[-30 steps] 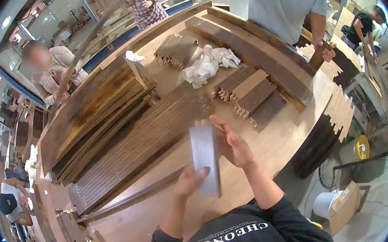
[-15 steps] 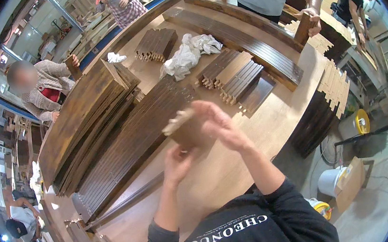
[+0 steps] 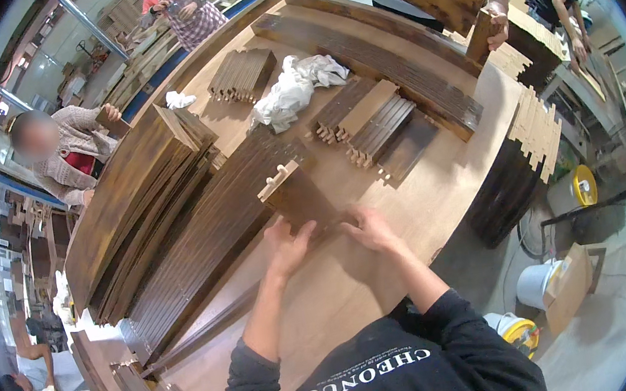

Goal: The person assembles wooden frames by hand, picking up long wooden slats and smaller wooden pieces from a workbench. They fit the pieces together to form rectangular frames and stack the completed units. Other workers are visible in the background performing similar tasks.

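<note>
dark brown flat wooden board with pale pegs (image 3: 301, 198) — held two-handed
left hand (image 3: 288, 245) and right hand (image 3: 372, 229) grip its near corners — it is on the person's side of the crumpled white cloth (image 3: 294, 93)

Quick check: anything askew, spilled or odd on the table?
No spill shows. The largest white cloth looks untidy: it lies crumpled beside a neat wooden stack. The board between the left hand and right hand shows no obvious damage.
</note>
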`<state>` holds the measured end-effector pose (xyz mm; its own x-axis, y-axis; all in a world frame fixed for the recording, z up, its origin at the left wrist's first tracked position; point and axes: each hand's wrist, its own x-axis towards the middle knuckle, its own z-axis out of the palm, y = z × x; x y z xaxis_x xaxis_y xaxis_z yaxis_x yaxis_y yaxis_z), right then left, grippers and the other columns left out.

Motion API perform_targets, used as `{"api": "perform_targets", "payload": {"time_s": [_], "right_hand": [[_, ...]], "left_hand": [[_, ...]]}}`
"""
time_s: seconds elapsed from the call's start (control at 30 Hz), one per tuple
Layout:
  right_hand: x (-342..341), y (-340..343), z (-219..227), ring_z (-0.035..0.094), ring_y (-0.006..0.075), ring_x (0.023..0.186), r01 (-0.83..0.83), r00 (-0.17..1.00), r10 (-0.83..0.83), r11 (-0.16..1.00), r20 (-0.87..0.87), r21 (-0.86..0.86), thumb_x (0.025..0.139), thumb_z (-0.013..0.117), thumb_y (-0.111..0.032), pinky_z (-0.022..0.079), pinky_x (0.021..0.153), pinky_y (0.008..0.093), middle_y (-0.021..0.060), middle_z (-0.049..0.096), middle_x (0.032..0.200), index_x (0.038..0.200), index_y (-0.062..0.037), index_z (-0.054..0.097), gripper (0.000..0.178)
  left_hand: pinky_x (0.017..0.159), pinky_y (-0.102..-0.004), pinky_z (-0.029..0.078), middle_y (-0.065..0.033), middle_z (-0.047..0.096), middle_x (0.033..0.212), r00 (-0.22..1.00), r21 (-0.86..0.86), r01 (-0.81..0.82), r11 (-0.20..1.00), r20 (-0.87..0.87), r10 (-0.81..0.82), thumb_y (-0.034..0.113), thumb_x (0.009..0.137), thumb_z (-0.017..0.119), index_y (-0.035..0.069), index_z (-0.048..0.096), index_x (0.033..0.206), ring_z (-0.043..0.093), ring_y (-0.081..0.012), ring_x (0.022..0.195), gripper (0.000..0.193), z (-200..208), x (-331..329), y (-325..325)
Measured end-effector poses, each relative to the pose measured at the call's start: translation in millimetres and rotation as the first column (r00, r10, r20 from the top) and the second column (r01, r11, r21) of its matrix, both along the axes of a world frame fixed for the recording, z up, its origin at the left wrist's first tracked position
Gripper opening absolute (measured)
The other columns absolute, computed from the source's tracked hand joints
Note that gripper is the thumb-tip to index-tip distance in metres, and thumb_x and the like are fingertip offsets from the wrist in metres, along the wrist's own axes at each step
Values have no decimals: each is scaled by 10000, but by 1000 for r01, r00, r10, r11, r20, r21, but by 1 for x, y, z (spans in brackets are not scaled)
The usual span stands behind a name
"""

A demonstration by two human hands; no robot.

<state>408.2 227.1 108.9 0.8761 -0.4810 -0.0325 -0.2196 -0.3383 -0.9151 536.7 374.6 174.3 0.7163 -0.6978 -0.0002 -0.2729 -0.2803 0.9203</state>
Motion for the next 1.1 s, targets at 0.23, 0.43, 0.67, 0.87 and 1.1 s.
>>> {"api": "perform_targets", "payload": {"time_s": [0.23,0.43,0.67,0.87,1.1], "right_hand": [[-1,2,1,591,298,911,-35,999,35,999,10,-26,794,626,-182,469,795,360,150,621,984,1050,-49,598,289],[6,-9,-20,592,201,898,-84,996,82,995,29,60,830,606,-148,478,757,324,112,628,970,1051,-50,598,243],[-13,-12,46,587,203,954,44,960,-35,999,276,-25,716,718,-80,444,844,326,77,649,960,983,-67,652,276],[-2,11,89,465,297,1176,-109,835,65,993,546,50,517,870,-268,383,971,412,167,439,1306,1421,-84,155,1167],[7,25,86,433,188,929,286,822,-231,958,520,-26,582,764,-85,407,816,350,85,390,1022,1183,-92,311,752]], "left_hand": [[582,-368,497,-183,645,765,929,66,73,995,357,-92,101,786,647,4,616,945,638,-326,683,189,-7,-15,4],[607,-385,502,-184,643,781,936,6,109,994,337,-105,82,765,648,25,634,932,636,-333,698,176,-4,-20,4],[619,-362,471,-139,626,756,868,-90,111,990,494,-52,131,727,689,62,648,868,602,-299,724,163,46,-27,17],[738,-436,445,-91,611,745,855,81,76,994,508,-107,169,770,649,80,572,794,599,-280,741,120,-27,-41,3],[940,-424,415,-183,569,1154,662,179,51,983,731,-168,286,656,742,6,565,1129,523,-349,1087,578,79,71,71]]}}
